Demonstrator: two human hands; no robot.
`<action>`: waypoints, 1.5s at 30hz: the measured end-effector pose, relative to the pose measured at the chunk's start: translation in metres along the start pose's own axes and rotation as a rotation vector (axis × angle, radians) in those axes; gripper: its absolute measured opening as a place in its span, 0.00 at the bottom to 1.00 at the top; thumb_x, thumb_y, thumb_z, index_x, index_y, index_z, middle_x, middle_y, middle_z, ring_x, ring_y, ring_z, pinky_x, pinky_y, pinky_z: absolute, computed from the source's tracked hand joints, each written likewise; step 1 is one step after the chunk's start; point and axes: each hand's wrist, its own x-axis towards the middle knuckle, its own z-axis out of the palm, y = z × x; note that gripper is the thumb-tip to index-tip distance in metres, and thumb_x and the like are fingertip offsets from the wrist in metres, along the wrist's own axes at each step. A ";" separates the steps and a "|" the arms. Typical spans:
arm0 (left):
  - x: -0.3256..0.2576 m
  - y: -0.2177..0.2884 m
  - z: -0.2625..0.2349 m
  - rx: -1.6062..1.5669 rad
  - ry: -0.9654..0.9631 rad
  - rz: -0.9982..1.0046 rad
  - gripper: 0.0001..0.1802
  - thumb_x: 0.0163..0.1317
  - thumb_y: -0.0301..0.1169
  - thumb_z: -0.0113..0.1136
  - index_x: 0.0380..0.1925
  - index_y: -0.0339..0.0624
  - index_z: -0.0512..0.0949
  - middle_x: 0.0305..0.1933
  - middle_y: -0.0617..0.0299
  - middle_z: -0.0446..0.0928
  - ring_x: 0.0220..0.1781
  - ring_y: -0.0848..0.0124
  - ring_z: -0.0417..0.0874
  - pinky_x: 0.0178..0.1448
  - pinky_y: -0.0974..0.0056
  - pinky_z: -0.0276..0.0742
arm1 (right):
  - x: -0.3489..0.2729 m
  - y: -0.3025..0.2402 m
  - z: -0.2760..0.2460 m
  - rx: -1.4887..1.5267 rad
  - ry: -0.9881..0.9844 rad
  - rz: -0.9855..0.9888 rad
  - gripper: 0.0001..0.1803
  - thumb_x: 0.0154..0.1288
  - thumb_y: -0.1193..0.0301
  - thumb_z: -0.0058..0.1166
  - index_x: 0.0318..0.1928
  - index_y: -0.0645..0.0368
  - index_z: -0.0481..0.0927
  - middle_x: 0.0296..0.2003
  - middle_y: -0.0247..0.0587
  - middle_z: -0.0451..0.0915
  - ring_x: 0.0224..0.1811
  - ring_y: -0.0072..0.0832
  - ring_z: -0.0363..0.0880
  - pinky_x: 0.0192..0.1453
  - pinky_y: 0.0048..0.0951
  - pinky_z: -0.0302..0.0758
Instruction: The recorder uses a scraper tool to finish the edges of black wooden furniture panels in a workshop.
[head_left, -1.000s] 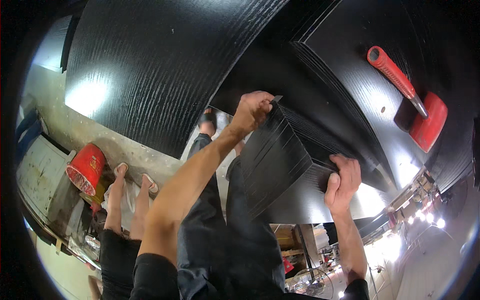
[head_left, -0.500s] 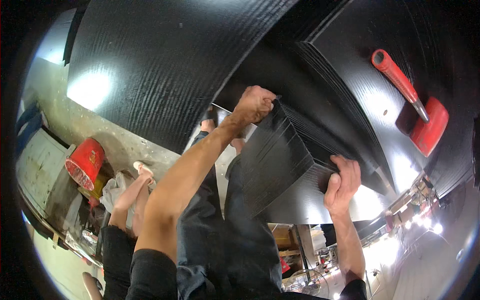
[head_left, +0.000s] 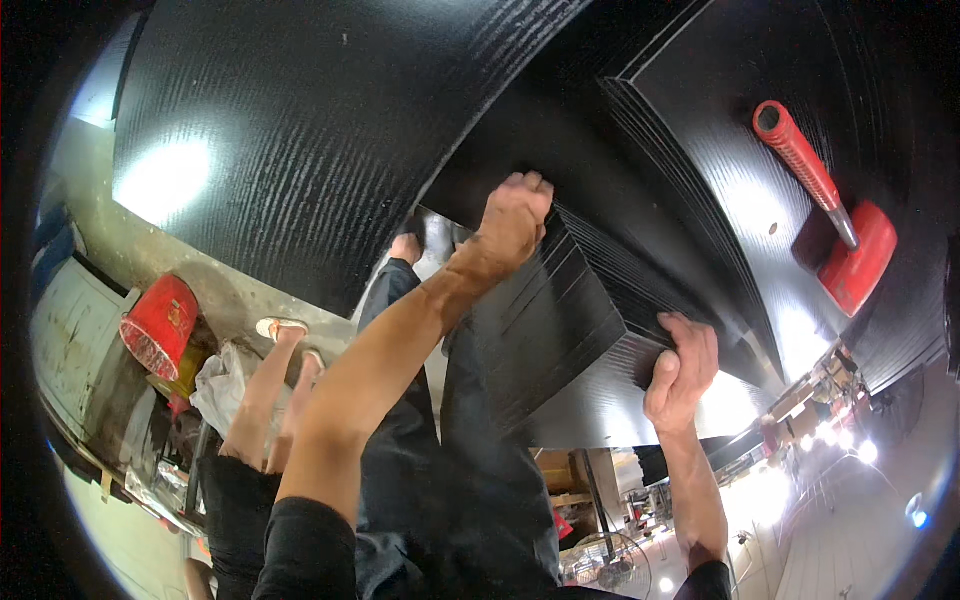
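Observation:
Several black wood-grain boards are layered in front of me, one with its near corner (head_left: pixel 600 335) jutting toward my legs. My left hand (head_left: pixel 515 215) is closed, its fingers curled at the far left corner of this board. My right hand (head_left: pixel 682 370) grips the right part of the same layered edge, fingers bent over the top and thumb on the near side. The undersides of the fingers are hidden in both hands. A red mallet-like tool (head_left: pixel 858 262) with a ribbed red handle lies on a black board to the right.
A large black panel (head_left: pixel 300 130) fills the upper left. A red bucket (head_left: pixel 162 325) and a pale plastic bag (head_left: pixel 228 385) are on the left. Another person's bare legs (head_left: pixel 262 410) show close by. A fan (head_left: pixel 605 562) and bright lights are at lower right.
My left hand has shifted slightly and turned at the board's corner. The right hand is nearly still. The other person's feet have moved.

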 end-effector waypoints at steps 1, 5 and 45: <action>0.002 -0.006 0.001 -0.014 0.010 0.010 0.20 0.40 0.23 0.66 0.39 0.34 0.79 0.43 0.48 0.78 0.47 0.48 0.79 0.51 0.52 0.78 | 0.001 -0.001 0.000 -0.002 -0.004 0.001 0.21 0.75 0.61 0.38 0.43 0.66 0.79 0.38 0.52 0.82 0.38 0.43 0.78 0.44 0.41 0.71; 0.027 -0.007 -0.018 -0.362 -0.244 -0.353 0.12 0.47 0.19 0.59 0.34 0.32 0.82 0.34 0.47 0.82 0.36 0.50 0.83 0.44 0.52 0.79 | 0.001 0.000 -0.001 0.013 -0.017 0.014 0.22 0.75 0.61 0.37 0.44 0.67 0.79 0.38 0.53 0.81 0.38 0.44 0.78 0.44 0.42 0.71; 0.003 -0.017 -0.005 -0.253 0.131 -0.152 0.08 0.60 0.25 0.58 0.37 0.35 0.83 0.30 0.48 0.79 0.33 0.54 0.81 0.36 0.57 0.76 | 0.005 -0.005 0.003 0.011 -0.034 -0.013 0.21 0.75 0.62 0.37 0.44 0.67 0.79 0.39 0.51 0.82 0.38 0.44 0.78 0.44 0.42 0.72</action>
